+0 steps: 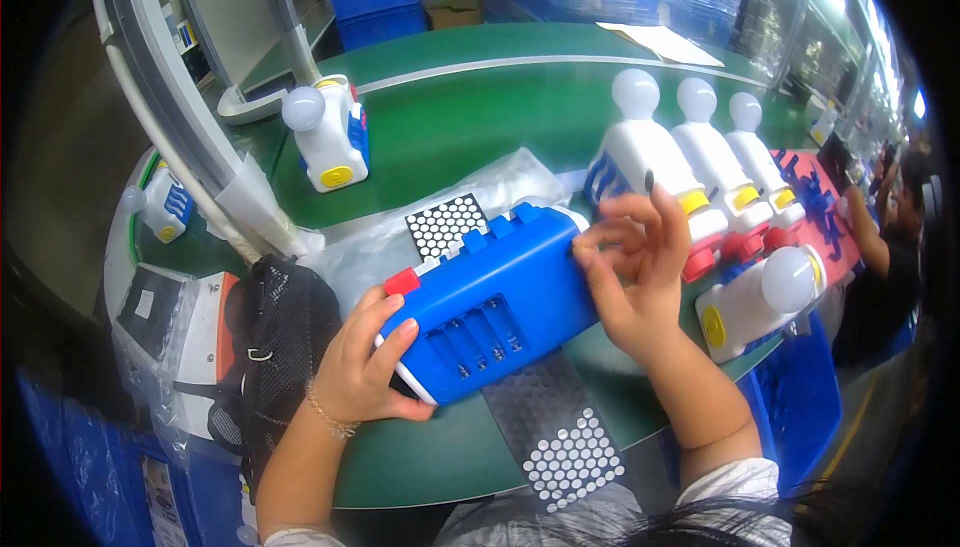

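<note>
A blue plastic toy housing (520,277) with an open battery compartment of several slots is held tilted above the green table. My left hand (370,357) grips its left end, near a red part and a white edge, with the fingers wrapped round it. At the right end my right hand (635,282) has thumb and forefinger pinched together against the housing's edge, the other fingers raised; anything between those fingertips is too small to make out. Below the housing lies a dark sheet of white round stickers (573,457); another sticker sheet (447,227) lies behind it.
White toys with bulb-shaped tops (690,157) stand in a row at right, one toy (765,302) nearer me. Another toy (330,137) stands far left. A black mesh bag (285,347) sits left, by a grey metal post (185,97). A blue crate (795,397) is lower right. A co-worker (890,237) is at far right.
</note>
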Motion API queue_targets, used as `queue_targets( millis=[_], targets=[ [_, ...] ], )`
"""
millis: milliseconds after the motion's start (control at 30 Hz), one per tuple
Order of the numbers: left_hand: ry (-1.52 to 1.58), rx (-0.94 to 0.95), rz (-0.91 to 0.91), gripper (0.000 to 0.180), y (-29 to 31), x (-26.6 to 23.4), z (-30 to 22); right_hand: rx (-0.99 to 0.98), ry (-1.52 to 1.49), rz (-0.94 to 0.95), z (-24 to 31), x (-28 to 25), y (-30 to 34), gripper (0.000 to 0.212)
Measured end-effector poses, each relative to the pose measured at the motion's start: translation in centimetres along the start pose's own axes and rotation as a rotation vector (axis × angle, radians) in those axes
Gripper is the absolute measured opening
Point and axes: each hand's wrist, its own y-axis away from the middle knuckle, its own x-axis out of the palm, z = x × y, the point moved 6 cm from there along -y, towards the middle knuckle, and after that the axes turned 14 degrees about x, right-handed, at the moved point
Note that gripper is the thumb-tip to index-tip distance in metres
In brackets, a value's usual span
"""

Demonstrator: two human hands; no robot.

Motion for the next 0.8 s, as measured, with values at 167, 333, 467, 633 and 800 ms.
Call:
queue_targets(
  millis=[167,333,467,633,800],
  targets=[
    [0.01,-0.008,-0.005,0.101,-0.3,0.0,-0.1,-0.342,0.443,-0.173,1.6,0.7,1.5,0.065],
    [-0.056,0.007,0.048,0.107,0.4,0.1,0.0,-0.298,0.491,-0.171,3.2,0.8,2.0,0.061],
    [-0.007,-0.006,-0.009,0.115,0.6,-0.1,0.3,-0.286,0.14,-0.073,5.3,1.6,1.4,0.063],
    [0.072,-0.021,-0.059,0.113,0.0,-0.2,0.2,0.039,-0.028,0.367,5.1,8.1,1.1,0.063],
    [0.112,-0.067,-0.076,0.106,0.4,-0.2,0.5,0.166,0.02,0.448,4.6,11.1,0.4,0.063]
  ],
)
